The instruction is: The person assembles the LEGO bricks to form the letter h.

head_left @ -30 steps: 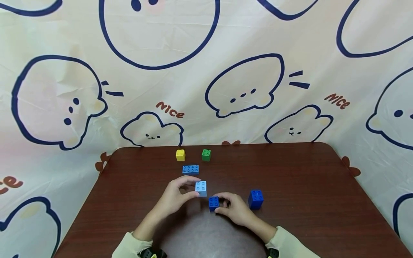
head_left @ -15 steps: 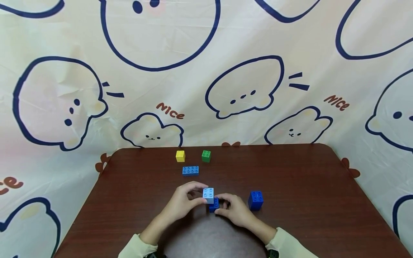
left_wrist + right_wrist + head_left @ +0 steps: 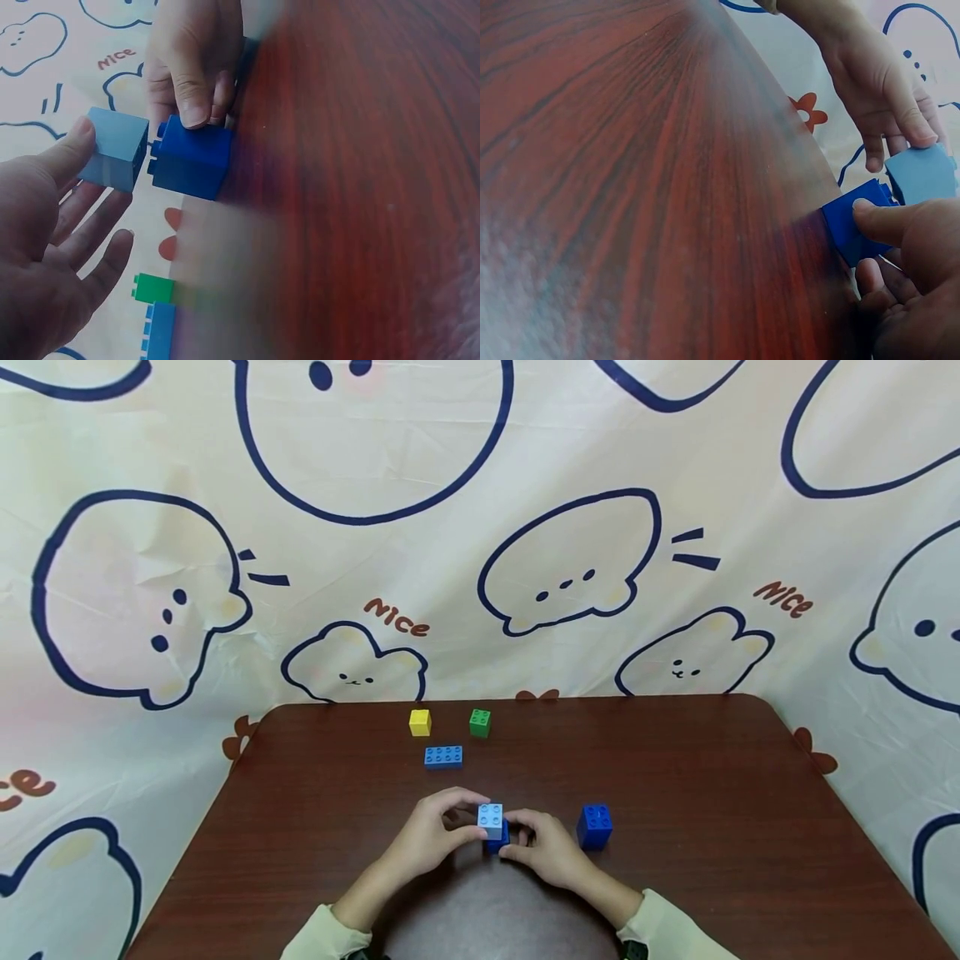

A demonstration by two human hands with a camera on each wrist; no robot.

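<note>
My left hand [image 3: 427,835] pinches a light blue toy brick [image 3: 490,821] between thumb and fingers. A dark blue brick [image 3: 191,157] stands on the table, and my right hand [image 3: 547,847] grips it by its sides. The light blue brick is just above the dark blue one's studs, slightly tilted in the left wrist view, with a narrow gap between them there. From the head view it covers most of the dark blue brick's top. In the right wrist view, my right thumb [image 3: 881,219] presses the near face of the dark blue brick.
Right of my right hand stands another dark blue block [image 3: 595,827]. A long blue brick [image 3: 443,757] lies beyond my left hand, with a yellow block [image 3: 420,722] and a green brick [image 3: 480,722] near the far edge of the brown table [image 3: 675,760]. A patterned cloth [image 3: 450,568] hangs behind.
My left hand has carried the light blue brick rightward and toward me, over the dark blue brick. My right hand has kept its hold in nearly the same place.
</note>
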